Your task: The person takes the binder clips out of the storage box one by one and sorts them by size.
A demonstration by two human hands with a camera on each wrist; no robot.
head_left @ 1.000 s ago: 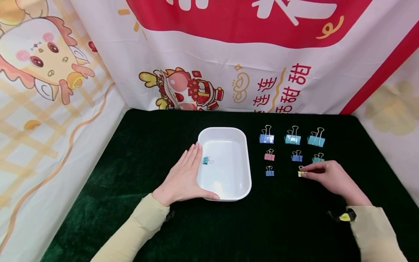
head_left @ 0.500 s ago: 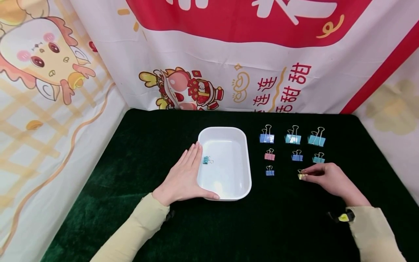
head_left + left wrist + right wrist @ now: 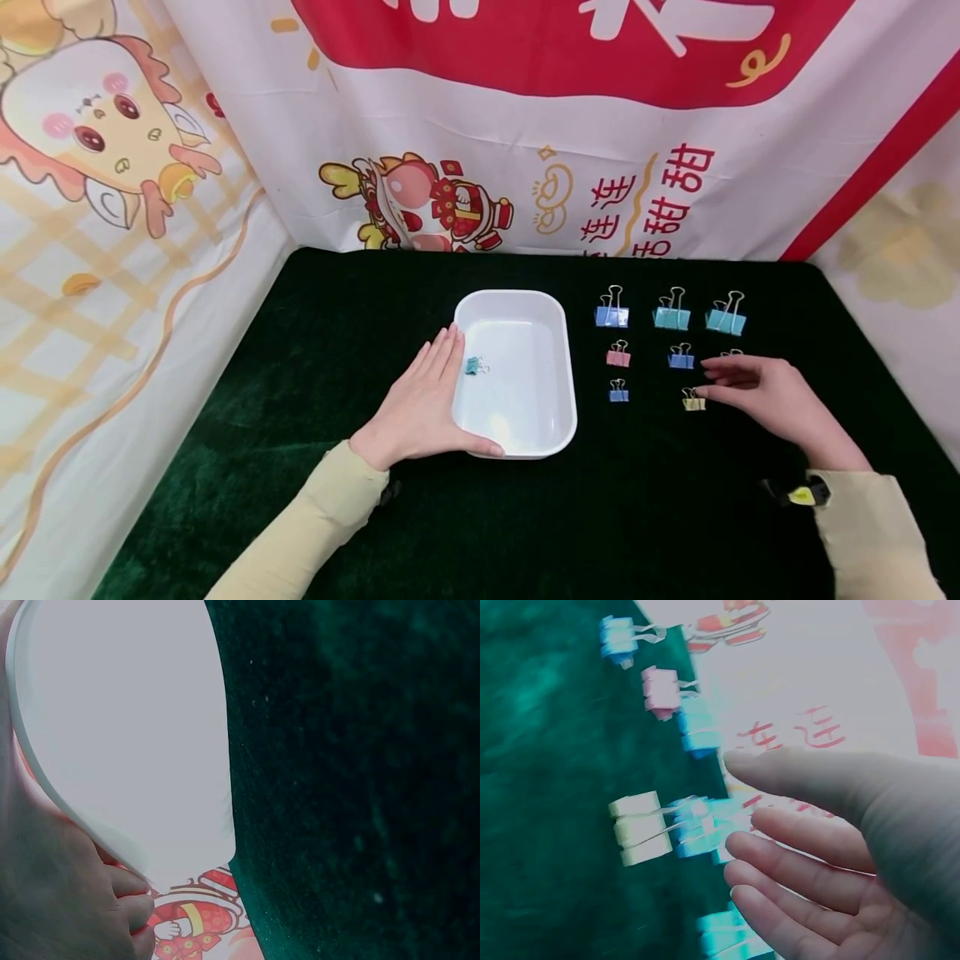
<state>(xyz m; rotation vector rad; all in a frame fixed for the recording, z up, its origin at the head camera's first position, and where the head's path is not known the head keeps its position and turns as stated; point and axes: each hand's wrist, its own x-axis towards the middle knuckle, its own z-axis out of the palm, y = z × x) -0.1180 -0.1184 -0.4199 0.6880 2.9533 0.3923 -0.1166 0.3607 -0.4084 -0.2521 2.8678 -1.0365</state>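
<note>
My left hand [image 3: 415,410] lies along the left side of a white tray [image 3: 567,379], fingers straight and thumb at its near edge. Inside the tray is a small teal binder clip [image 3: 472,367]. A yellow binder clip [image 3: 694,403] stands on the dark green cloth, just left of my right hand [image 3: 765,396]. In the right wrist view the thumb and fingers are apart, holding nothing, and the yellow clip [image 3: 641,827] is beyond their tips. Behind that hand a teal clip of the middle row is mostly hidden. A small blue clip [image 3: 618,396] stands left of the yellow one.
The middle row also has a pink clip [image 3: 618,358] and a blue clip [image 3: 681,361]. Farther back stand larger clips: blue [image 3: 612,317], teal [image 3: 671,318] and another teal [image 3: 726,322]. A printed curtain [image 3: 420,108] hangs behind the table.
My right hand has let go of the yellow clip and drawn slightly right, its fingers spreading. It now covers most of the middle-row teal clip. My left hand and the tray stay put.
</note>
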